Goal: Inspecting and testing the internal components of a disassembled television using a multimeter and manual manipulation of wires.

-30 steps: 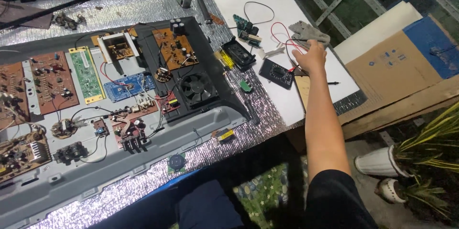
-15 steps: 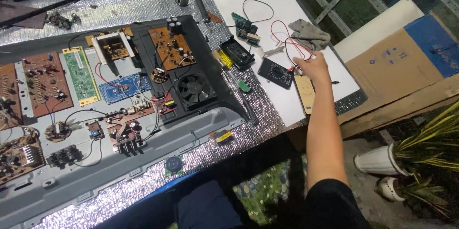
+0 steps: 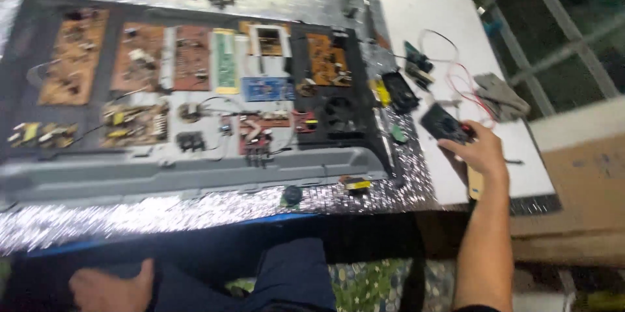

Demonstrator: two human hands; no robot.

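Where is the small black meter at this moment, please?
In the head view the black meter lies on the white board at the right, just beyond the fingertips of the right hand, with red wires behind it.

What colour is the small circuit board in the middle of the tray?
Blue, clearest in the head view.

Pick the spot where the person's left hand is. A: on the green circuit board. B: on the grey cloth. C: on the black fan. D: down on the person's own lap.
D: the left hand rests low on the dark trousers, away from the boards.
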